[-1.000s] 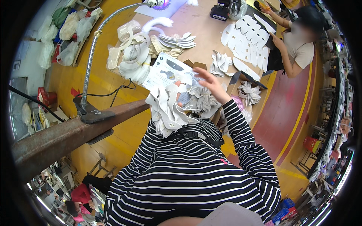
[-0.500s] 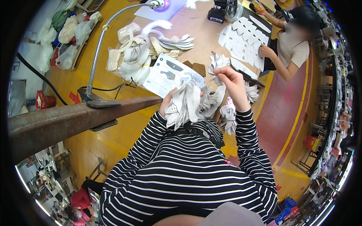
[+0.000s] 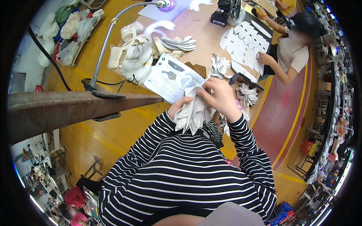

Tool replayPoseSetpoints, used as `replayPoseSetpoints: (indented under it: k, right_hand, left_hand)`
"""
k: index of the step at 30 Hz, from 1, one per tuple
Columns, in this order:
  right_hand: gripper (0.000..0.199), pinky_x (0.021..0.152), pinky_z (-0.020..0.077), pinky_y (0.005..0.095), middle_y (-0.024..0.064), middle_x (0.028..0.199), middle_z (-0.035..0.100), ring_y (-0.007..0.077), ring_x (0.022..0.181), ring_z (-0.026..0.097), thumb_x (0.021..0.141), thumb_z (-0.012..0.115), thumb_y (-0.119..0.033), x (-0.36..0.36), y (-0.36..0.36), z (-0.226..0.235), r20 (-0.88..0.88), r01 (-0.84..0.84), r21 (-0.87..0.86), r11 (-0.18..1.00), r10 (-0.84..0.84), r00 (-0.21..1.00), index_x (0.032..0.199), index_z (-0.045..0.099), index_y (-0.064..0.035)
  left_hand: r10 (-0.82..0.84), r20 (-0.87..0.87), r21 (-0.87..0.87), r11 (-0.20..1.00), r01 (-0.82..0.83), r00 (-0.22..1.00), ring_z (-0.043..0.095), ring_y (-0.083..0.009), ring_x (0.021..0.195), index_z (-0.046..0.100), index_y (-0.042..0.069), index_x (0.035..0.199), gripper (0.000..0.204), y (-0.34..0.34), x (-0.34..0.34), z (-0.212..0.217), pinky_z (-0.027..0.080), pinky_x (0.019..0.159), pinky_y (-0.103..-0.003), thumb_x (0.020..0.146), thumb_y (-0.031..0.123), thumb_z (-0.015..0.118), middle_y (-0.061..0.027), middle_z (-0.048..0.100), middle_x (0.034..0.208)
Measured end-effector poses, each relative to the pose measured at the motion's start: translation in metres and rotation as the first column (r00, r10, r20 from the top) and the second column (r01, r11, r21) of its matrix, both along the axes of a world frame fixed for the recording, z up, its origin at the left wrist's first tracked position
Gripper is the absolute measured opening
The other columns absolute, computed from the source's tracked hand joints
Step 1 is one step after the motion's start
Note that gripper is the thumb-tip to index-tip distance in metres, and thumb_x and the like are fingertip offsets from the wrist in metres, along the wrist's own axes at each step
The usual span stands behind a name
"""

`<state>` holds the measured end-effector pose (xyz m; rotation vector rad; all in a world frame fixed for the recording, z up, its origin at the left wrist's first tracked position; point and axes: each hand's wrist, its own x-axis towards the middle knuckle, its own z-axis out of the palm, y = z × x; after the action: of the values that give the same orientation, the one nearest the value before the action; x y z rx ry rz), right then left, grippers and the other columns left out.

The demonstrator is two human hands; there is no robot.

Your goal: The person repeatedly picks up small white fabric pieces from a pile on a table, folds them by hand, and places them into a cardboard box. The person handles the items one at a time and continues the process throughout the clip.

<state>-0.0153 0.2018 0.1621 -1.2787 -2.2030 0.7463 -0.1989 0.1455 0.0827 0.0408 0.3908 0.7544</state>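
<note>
both hands close around a fanned stack of white cut pieces [image 3: 193, 115], held above the near edge of the table [image 3: 205, 41]: the left hand [image 3: 177, 108] grips its lower left side and the right hand [image 3: 221, 97] pinches the top. a printed sheet [image 3: 171, 77] lies just beyond, and a co-worker's hand [image 3: 265, 59] rests on white pieces farther off.

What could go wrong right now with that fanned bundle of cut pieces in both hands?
The white cut pieces fan loosely between the left hand and right hand, held over the lap, so some might slip out. They could also mix with similar stacks at the table edge.
</note>
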Motion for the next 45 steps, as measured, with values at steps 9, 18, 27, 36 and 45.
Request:
replayPoseSetpoints:
  k: [9,18,27,36,45]
  right_hand:
    - [0.007,0.067,0.0416,0.0214,0.0033,0.084,0.060,0.0083,0.075,0.053,0.085,0.062,0.001,0.037,0.015,0.021,-0.480,0.161,-0.015,0.987,-0.148,0.865,0.091,0.061,0.0026]
    - [0.033,0.065,0.0483,0.0258,0.0086,0.080,0.068,0.0134,0.071,0.063,0.080,0.068,-0.008,0.101,0.141,-0.074,-0.071,0.311,-0.096,0.945,-0.319,0.945,0.112,0.064,-0.0037]
    - [0.018,0.066,0.0499,0.0465,0.0162,0.079,0.066,0.0355,0.075,0.065,0.088,0.055,-0.025,0.103,0.149,-0.224,0.370,0.445,0.228,0.866,-0.500,0.783,0.098,0.067,-0.0155]
    - [0.022,0.072,0.0516,0.0449,0.0147,0.089,0.069,0.0341,0.082,0.066,0.083,0.059,-0.028,0.060,0.090,-0.220,0.517,0.317,-0.039,0.948,-0.252,0.818,0.094,0.069,-0.0111]
    - [0.020,0.073,0.0498,0.0355,0.0118,0.088,0.064,0.0269,0.083,0.063,0.081,0.068,-0.018,0.004,0.021,-0.001,-0.224,-0.115,-0.221,0.968,0.065,0.973,0.096,0.068,-0.0035]
  left_hand:
    - [0.078,0.172,0.019,0.996,-0.082,0.982,0.049,-0.0365,0.123,0.027,-0.002,0.143,0.069,0.005,-0.005,0.006,0.037,0.107,-0.048,0.090,0.037,0.048,-0.0264,0.043,0.137]
    - [0.190,0.216,-0.080,0.981,-0.177,0.958,0.046,-0.0413,0.124,0.025,-0.005,0.142,0.071,-0.006,-0.025,-0.009,0.043,0.100,-0.054,0.091,0.039,0.047,-0.0325,0.035,0.140]
    - [0.349,0.133,-0.073,0.937,-0.342,0.928,0.043,-0.0419,0.127,0.021,0.000,0.145,0.071,-0.019,-0.036,-0.003,0.041,0.102,-0.053,0.091,0.040,0.046,-0.0330,0.030,0.143]
    - [0.340,-0.010,-0.044,0.939,-0.340,0.940,0.050,-0.0338,0.123,0.033,-0.005,0.139,0.061,-0.024,-0.048,-0.020,0.040,0.105,-0.043,0.091,0.029,0.048,-0.0243,0.047,0.135]
    - [0.176,0.059,-0.072,0.982,-0.172,0.983,0.060,-0.0327,0.109,0.035,-0.006,0.137,0.058,-0.009,-0.028,-0.004,0.050,0.094,-0.044,0.086,0.020,0.048,-0.0240,0.053,0.127]
